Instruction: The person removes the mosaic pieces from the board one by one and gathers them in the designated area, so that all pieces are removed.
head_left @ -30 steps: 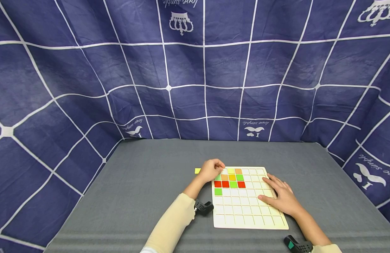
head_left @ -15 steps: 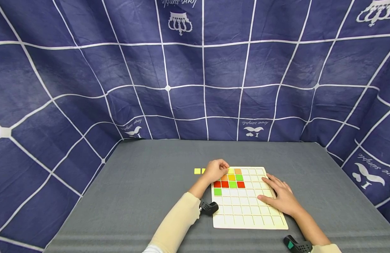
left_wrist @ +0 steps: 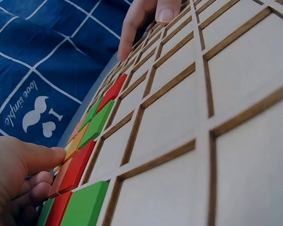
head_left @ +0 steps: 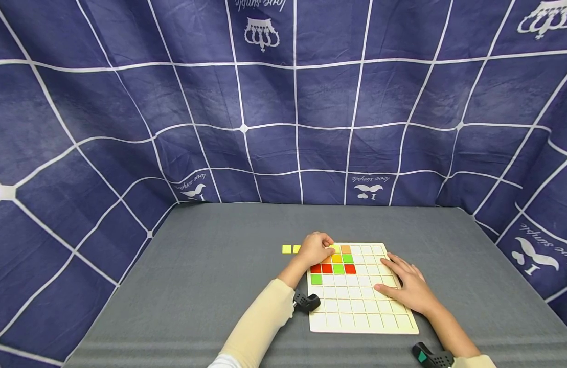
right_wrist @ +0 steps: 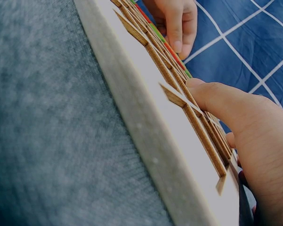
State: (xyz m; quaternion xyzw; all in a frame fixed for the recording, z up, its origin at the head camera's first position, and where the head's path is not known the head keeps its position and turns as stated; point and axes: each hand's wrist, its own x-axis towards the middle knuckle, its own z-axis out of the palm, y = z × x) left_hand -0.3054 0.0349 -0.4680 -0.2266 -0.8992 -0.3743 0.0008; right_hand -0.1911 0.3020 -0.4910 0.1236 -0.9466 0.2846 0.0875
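Beside yellow tiles (head_left: 287, 249) on the counter (head_left: 209, 276), the left hand (head_left: 313, 249), grip unclear, partly hid the board (head_left: 357, 294); the right hand (head_left: 409, 287) lay spread.

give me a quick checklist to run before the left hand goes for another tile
1. Board flat on the table: ok.
2. Right hand at the board's right side: ok.
3. Left hand clear of the placed tiles: not ok, it hides some in the head view.
4. Tile under the left fingertips fully seated: cannot tell, fingers block it.
5. Loose yellow tiles available: ok, two show left of the board.
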